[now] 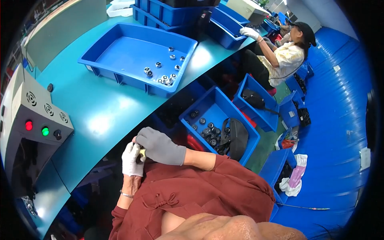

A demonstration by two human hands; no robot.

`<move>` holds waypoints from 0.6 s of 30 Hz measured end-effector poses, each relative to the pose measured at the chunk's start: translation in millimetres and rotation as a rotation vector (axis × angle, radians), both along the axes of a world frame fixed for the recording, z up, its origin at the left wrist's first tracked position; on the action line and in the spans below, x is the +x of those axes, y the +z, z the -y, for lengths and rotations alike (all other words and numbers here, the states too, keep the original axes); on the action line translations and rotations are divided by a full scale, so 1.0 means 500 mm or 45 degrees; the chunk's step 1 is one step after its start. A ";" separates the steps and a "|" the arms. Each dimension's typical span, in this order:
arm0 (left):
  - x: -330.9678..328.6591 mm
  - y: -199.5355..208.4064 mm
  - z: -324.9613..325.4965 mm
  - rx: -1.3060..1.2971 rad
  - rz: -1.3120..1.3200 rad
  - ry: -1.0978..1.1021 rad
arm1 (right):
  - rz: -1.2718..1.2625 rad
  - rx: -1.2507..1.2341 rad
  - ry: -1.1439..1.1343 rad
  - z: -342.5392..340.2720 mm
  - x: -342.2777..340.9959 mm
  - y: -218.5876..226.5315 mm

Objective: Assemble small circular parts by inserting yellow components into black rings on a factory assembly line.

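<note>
Small yellowish part (142, 153) pinched between white-gloved left hand (132, 160) and grey-gloved right hand (160, 146), fingers closed on it, below the teal surface (100, 108) edge.

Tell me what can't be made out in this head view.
- The small yellowish piece: mostly covered by the right hand and left hand, so its kind is unclear.
- The shiny metal parts in the blue tray: too small to identify.
- The grey machine: cut off by the left edge.
</note>
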State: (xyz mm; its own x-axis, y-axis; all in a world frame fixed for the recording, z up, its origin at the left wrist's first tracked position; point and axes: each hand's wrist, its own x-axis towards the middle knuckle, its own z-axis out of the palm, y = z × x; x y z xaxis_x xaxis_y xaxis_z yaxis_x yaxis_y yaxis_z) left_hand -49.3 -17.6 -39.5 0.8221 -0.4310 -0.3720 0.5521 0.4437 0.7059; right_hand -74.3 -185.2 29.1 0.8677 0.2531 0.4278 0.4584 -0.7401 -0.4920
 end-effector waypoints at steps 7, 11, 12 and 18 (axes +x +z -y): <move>-0.013 0.015 0.015 0.022 0.050 -0.049 | -0.382 0.878 -0.025 0.022 -0.025 -0.052; -0.011 0.043 0.023 0.292 0.175 -0.035 | -0.498 1.005 -0.089 0.026 -0.037 -0.053; -0.007 0.047 0.019 0.448 0.369 -0.062 | -0.489 0.990 -0.087 0.029 -0.034 -0.059; -0.018 0.040 0.024 0.613 0.760 0.256 | -0.644 1.246 -0.116 -0.011 -0.025 -0.063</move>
